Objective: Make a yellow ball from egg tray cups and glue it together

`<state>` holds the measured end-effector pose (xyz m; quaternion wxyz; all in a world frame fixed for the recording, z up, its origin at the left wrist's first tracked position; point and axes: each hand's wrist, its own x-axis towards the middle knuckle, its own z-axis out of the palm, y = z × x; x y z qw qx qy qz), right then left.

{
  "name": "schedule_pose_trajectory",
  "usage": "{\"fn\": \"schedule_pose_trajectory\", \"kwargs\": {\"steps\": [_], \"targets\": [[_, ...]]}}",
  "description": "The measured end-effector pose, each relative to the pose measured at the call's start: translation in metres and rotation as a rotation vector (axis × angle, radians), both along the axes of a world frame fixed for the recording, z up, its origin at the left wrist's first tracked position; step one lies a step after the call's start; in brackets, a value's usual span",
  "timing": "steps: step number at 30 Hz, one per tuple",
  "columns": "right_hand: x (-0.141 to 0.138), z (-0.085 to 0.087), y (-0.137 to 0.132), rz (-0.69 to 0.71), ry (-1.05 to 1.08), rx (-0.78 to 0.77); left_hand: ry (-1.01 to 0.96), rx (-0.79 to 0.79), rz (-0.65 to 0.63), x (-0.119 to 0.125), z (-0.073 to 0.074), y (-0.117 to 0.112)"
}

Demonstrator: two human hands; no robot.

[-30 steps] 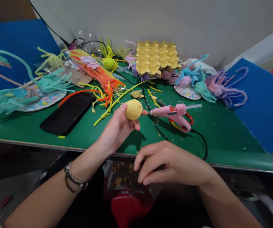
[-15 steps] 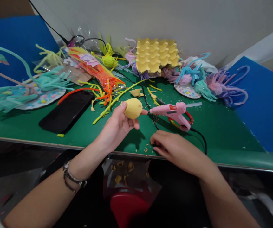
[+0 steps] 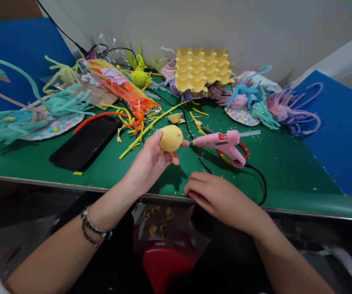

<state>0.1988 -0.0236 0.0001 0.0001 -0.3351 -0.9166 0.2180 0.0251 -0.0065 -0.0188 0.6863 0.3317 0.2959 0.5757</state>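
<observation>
My left hand (image 3: 149,163) is closed round a yellow egg-carton cup (image 3: 170,138), held a little above the green table (image 3: 286,171). A pink glue gun (image 3: 225,143) lies just right of the cup, its nozzle pointing at it. My right hand (image 3: 217,197) rests palm down at the table's front edge, fingers stretched flat and together over small yellow scraps (image 3: 182,192), with nothing held in it.
A black phone (image 3: 85,143) lies to the left. Yellow and orange pipe cleaners (image 3: 135,118), a yellow egg carton (image 3: 202,73), fuzzy pastel craft pieces (image 3: 264,108) and paper plates fill the back. Blue boards (image 3: 341,134) flank both sides. A bag with yellow scraps (image 3: 166,222) hangs below the edge.
My right hand rose from below the table edge onto the green surface, then slid slightly left along the front edge. My left hand kept hold of the yellow cup.
</observation>
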Motion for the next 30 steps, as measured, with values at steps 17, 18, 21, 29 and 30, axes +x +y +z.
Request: {"fn": "schedule_pose_trajectory", "kwargs": {"steps": [17,18,21,29,30], "targets": [[-0.010,-0.013,0.002,-0.071,0.132,0.153,-0.001,0.008,0.014,0.001,0.001,-0.001],[-0.011,-0.013,0.002,-0.045,0.095,0.163,0.005,0.006,0.015,0.001,0.000,-0.001],[-0.014,-0.014,-0.001,0.138,0.150,0.040,0.016,-0.010,0.034,0.002,-0.001,-0.001],[-0.019,-0.015,-0.005,0.113,0.162,0.080,0.023,-0.065,0.072,0.003,-0.002,-0.001],[-0.019,-0.014,-0.006,0.154,0.191,0.034,0.038,-0.065,0.074,0.003,-0.003,-0.001]]}}
